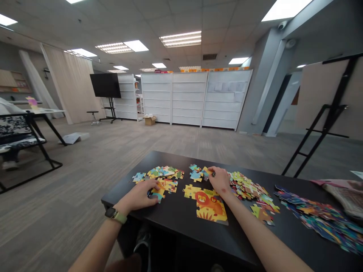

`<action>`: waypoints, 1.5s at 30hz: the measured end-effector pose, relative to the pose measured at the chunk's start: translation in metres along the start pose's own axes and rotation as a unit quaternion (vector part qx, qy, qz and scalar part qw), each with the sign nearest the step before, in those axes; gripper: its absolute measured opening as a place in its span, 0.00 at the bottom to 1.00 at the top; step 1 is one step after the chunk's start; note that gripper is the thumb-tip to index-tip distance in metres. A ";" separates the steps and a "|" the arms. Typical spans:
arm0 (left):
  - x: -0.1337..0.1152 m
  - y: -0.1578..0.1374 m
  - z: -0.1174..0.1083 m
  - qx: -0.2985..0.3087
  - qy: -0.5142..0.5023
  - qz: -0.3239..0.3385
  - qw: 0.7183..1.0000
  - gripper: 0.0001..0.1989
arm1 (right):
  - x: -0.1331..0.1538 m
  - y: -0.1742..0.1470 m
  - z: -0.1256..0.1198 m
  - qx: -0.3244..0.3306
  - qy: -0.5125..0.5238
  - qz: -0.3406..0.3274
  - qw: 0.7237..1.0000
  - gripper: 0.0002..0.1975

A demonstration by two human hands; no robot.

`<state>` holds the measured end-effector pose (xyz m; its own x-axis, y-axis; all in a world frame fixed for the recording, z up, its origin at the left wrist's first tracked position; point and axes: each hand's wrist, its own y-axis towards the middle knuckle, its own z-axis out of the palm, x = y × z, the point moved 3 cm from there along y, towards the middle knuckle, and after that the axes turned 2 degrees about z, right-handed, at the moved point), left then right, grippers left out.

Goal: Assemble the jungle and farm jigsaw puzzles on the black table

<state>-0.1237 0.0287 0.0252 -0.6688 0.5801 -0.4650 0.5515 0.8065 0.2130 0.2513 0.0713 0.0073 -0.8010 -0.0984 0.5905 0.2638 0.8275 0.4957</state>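
Note:
My left hand [141, 194] rests low over the black table [176, 215], thumb and index finger apart beside a blue-and-yellow puzzle piece [159, 196]. Just beyond it lie orange-and-yellow puzzle pieces [169, 185]. Between the fingertips of my right hand [220, 180] is a yellow-and-blue puzzle piece [206, 172], partly covered by the fingers. Several blue pieces [195, 175] lie to its left. Nearer me, a joined puzzle section [210, 206] shows two lions on yellow, close to my right forearm.
A loose heap of puzzle pieces [246, 187] spreads right of my right hand, and another pile [164, 172] lies beyond my left. Darker blue-purple pieces [320, 217] cover the table's right side, beside folded fabric [344, 196]. A black stand [320, 124] rises behind.

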 end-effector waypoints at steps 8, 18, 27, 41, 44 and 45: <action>-0.032 0.000 0.004 0.006 0.021 0.023 0.999 0.14 | 0.018 0.002 -0.002 0.028 0.189 -0.013 0.981 0.14; -0.061 0.025 0.036 -0.154 -0.211 -0.007 0.965 0.11 | 0.072 -0.042 0.016 0.191 0.409 0.031 0.892 0.22; -0.043 0.043 0.044 -0.165 -0.424 -0.029 0.890 0.17 | 0.085 -0.057 0.016 0.244 0.408 0.030 0.879 0.17; -0.014 0.030 0.028 -0.192 -0.386 -0.069 0.900 0.13 | 0.087 -0.059 0.011 0.230 0.222 -0.065 0.945 0.10; -0.013 0.023 0.017 -0.172 -0.337 -0.064 0.923 0.12 | 0.088 -0.060 0.009 0.227 0.185 -0.100 0.951 0.11; -0.012 0.020 0.012 -0.156 -0.318 -0.057 0.933 0.11 | 0.089 -0.060 0.009 0.225 0.170 -0.114 0.952 0.11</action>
<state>-0.0988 0.0366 0.0247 -0.2282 0.3830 -0.8951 0.2570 0.9104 0.3241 0.1600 0.0177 0.0244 -0.5686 -0.4134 0.7112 -0.2146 0.9092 0.3568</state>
